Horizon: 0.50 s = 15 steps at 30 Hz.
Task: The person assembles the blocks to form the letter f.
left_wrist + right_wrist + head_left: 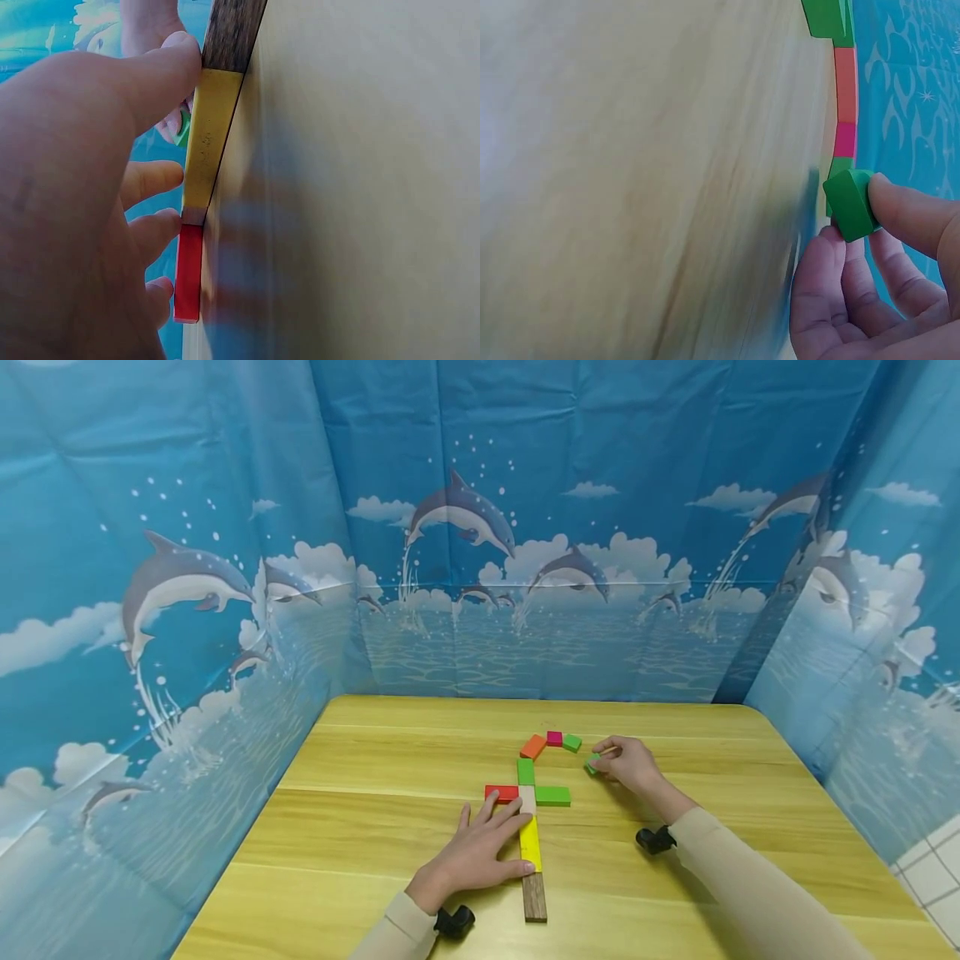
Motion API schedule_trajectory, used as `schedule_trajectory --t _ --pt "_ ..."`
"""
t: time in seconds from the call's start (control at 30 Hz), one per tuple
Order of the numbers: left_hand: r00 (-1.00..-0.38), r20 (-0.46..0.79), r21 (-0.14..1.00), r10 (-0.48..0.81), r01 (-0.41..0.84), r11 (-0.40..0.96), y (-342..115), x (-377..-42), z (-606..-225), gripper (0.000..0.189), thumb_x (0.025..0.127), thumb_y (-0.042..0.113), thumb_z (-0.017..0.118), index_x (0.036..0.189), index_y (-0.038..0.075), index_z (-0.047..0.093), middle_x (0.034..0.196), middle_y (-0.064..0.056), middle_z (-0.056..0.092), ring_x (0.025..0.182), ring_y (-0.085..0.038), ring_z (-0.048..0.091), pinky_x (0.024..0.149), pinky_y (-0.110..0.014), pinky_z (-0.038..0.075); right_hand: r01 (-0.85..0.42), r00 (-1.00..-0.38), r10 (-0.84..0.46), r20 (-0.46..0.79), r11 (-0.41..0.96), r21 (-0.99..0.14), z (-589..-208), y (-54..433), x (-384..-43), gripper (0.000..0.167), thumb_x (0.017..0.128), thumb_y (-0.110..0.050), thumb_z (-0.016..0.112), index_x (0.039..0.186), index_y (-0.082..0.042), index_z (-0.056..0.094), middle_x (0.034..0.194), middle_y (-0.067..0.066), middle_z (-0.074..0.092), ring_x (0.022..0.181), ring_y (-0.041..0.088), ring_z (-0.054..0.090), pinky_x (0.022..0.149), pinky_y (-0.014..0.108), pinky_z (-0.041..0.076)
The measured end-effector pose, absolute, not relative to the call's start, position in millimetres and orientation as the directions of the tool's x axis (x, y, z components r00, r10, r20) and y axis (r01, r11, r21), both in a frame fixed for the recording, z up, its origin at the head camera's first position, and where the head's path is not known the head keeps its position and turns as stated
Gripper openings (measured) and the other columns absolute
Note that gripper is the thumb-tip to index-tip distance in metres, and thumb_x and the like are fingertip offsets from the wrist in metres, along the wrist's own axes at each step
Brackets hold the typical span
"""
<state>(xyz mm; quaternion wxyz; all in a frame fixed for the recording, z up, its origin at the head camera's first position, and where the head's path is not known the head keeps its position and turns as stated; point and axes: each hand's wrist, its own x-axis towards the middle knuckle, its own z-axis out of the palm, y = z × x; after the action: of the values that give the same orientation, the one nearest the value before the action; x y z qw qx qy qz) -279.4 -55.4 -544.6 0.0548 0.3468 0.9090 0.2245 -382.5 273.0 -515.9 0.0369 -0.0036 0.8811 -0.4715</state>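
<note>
My right hand (pixel 630 766) pinches a small green block (pixel 849 206) between thumb and fingers, just right of a curved row of blocks. That row runs from an upright green block (pixel 526 771) through an orange block (pixel 533 747) and a magenta block (pixel 554 738) to another green block (pixel 572 742). Fingers spread, my left hand (pixel 480 853) lies over the lower blocks. Its thumb touches the yellow block (pixel 529 845) near the dark brown block (pixel 534 897); its fingertips are at the red block (pixel 501 792) and the pale block (pixel 527 799).
A long green block (pixel 552 796) extends right from the pale block. All the blocks lie on a wood-grain table (pixel 360 827). A blue dolphin-print curtain (pixel 465 635) hangs behind the table and along both sides. Each wrist wears a black camera mount (pixel 656 840).
</note>
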Motion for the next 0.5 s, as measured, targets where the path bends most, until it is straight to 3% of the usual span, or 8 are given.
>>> schedule_trajectory --t 0.5 --pt "-0.752 0.059 0.448 0.657 0.608 0.656 -56.5 -280.0 -544.0 0.076 0.095 0.069 0.048 0.159 0.030 0.033 0.167 0.005 0.020 0.154 -0.032 0.002 0.112 -0.073 0.002 0.089 -0.996 0.041 -0.080 0.585 -0.806 -525.2 263.0 -404.5 0.030 0.095 -0.023 0.073 0.119 -0.006 0.068 0.105 0.014 0.068 0.085 0.026 0.063 0.066 0.036 0.052"
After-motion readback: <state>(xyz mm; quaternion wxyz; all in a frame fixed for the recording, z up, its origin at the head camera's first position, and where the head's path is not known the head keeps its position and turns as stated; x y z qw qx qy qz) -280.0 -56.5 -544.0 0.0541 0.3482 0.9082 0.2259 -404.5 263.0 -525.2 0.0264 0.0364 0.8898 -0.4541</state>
